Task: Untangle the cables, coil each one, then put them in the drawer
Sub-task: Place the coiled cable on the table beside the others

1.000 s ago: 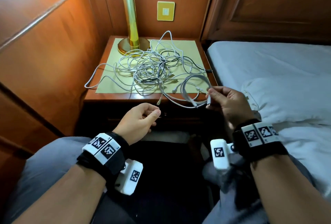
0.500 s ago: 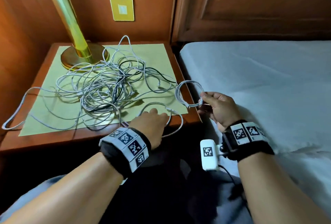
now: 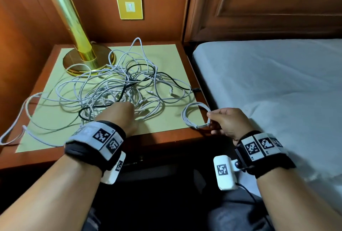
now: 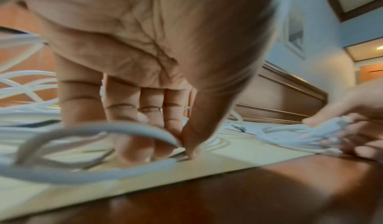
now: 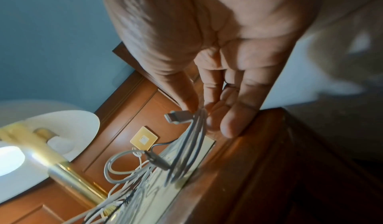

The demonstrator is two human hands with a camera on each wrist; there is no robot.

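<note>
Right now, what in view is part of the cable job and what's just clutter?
Job:
- tangled cables, left hand pinching one
- coiled cable, pinched in right hand

Lying about:
- brass lamp
- wall switch
- bed

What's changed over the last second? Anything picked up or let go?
The left hand went from hanging empty in front of the nightstand forward onto the tangled cables, and now pinches a white strand. The right hand carried the coiled cable from past the front edge to the top's right front corner, without letting go. The lamp and most of the tangle stayed put.
</note>
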